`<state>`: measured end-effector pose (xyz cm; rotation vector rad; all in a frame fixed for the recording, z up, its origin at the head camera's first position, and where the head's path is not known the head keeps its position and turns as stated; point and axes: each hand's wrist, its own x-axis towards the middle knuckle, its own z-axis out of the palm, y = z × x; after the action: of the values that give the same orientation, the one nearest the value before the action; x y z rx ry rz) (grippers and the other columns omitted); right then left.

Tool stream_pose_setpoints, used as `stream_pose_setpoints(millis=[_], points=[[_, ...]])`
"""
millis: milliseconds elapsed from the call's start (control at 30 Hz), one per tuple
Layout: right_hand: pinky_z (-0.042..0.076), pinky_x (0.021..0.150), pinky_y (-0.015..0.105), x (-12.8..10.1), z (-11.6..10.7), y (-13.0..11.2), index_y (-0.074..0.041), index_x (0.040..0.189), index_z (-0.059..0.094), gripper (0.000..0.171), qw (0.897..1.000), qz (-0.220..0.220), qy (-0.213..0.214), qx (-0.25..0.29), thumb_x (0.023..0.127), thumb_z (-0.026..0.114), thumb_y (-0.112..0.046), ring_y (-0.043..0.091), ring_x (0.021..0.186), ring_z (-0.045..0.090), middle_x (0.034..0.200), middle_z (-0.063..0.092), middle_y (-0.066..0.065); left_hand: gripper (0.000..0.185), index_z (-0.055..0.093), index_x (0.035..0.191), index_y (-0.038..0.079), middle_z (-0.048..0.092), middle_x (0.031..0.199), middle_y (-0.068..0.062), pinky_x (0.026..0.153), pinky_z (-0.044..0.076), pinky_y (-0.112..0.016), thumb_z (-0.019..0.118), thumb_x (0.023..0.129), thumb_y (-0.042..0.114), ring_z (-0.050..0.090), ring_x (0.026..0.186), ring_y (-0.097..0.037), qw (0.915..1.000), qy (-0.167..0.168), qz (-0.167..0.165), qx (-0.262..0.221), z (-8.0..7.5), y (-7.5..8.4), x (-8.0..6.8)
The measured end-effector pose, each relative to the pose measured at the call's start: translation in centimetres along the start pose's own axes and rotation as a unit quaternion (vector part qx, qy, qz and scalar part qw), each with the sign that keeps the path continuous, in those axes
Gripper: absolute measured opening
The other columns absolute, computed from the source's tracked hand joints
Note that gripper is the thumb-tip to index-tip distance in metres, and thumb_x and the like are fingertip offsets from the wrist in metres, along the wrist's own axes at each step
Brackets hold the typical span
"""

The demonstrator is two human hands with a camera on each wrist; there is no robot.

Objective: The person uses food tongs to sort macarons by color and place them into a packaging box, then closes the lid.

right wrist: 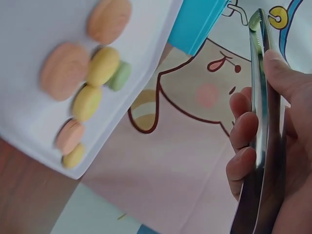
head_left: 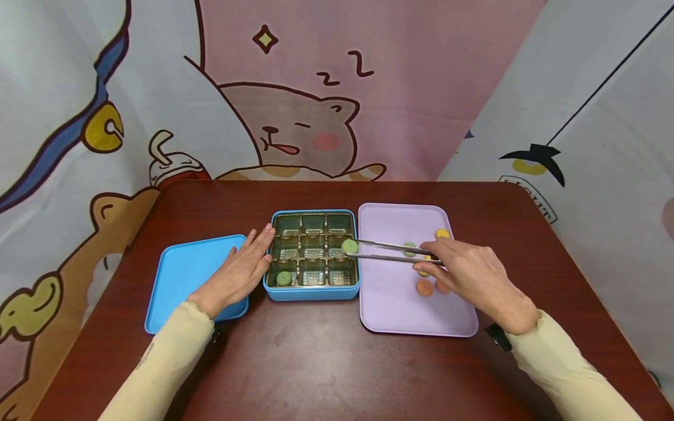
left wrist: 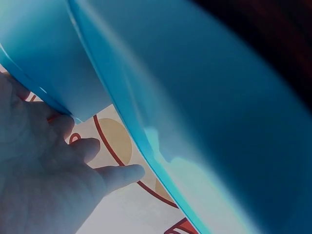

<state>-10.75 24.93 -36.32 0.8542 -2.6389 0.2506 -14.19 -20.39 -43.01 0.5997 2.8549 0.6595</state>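
Right hand [head_left: 474, 275] grips tongs [head_left: 389, 251] pinching a green cookie [head_left: 350, 246] over the box [head_left: 313, 255], 3 o'clock cell. Left hand [head_left: 239, 272] lies flat, relaxed, against the box's 9 o'clock wall.

Head view bright and evenly lit, soft overhead light; only faint shadows under the forearms on the bench [head_left: 316, 362]; mild sheen on the bench top, no hard glare; wide-angle bend visible at the edges, backdrop lines curve. Left wrist view heavily blurred, blue lid [left wrist: 204, 112] too close to focus, blue cast over the left hand [left wrist: 44, 165], dark top-right corner. Right wrist view bright; tongs [right wrist: 263, 126] fairly sharp; sweets [right wrist: 92, 83] on the tray soft, slightly blurred.
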Motion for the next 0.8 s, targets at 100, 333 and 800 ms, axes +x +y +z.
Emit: stream_pose_setpoints(millis=[100, 333, 800], points=[[0.04, 0.045, 0.025, 0.9, 0.2, -0.5, -0.015, 0.108, 0.073, 0.036, 1.0, -0.005, -0.008, 0.004, 0.093, 0.075, -0.048, 0.003, 0.058, 0.047, 0.079, 0.061, -0.008, 0.06, 0.012, 0.168, 0.015, 0.005, 0.174, -0.002, 0.116, 0.011, -0.076, 0.03, 0.115, 0.035, 0.006, 0.158, -0.038, 1.0, 0.003, 0.001, 0.001, 0.0, 0.1, 0.0], [0.041, 0.045, 0.03, 3.2, 0.8, -1.8, -0.014, 0.106, 0.073, 0.034, 1.0, -0.021, 0.009, 0.012, 0.09, 0.079, -0.044, 0.008, 0.059, 0.05, 0.074, 0.057, -0.011, 0.06, 0.013, 0.168, 0.013, 0.005, 0.174, -0.003, 0.115, 0.01, -0.077, 0.031, 0.115, 0.035, 0.005, 0.158, -0.039, 1.0, 0.005, 0.001, 0.006, 0.0, 0.2, 0.0], [0.045, 0.047, 0.036, 6.5, 2.1, -3.8, -0.019, 0.109, 0.073, 0.033, 0.999, -0.023, -0.02, 0.017, 0.094, 0.073, -0.049, 0.009, 0.062, 0.057, 0.08, 0.062, -0.011, 0.06, 0.015, 0.168, 0.012, 0.009, 0.174, -0.004, 0.115, 0.013, -0.076, 0.033, 0.115, 0.033, 0.008, 0.158, -0.038, 0.9998, 0.017, 0.007, 0.006, 0.2, 0.2, -0.2]])
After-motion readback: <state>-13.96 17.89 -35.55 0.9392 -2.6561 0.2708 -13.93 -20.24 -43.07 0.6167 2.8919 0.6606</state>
